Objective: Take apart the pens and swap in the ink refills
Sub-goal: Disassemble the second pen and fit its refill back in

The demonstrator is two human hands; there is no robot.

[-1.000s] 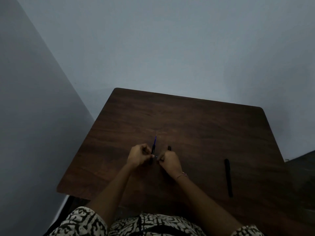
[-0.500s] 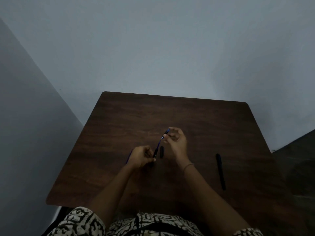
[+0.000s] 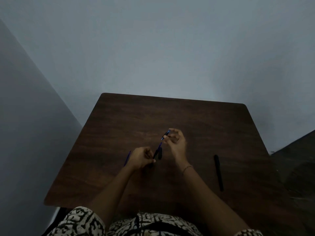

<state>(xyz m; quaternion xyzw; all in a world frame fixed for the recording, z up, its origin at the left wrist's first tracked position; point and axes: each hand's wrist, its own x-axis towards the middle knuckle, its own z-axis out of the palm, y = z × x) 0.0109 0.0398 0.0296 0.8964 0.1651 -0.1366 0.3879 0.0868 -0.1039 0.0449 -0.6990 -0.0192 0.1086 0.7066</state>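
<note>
Currently the left hand (image 3: 140, 157) grasps the pen barrel (image 3: 155, 155) while the right hand (image 3: 175, 142) pinches the blue refill (image 3: 165, 136); judged next: align and seat it fully.

a bare, dim room: a small dark wooden desk (image 3: 170, 116) set against plain grey walls (image 3: 153, 48)

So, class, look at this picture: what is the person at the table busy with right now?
A person is taking a pen apart over a dark wooden table. The left hand grips the black barrel, while the right hand pinches the far end of the blue refill, which is partly out of it. A small black piece lies beside the barrel, a loose blue refill lies left of the hand, and another black pen lies untouched at the right.
</note>
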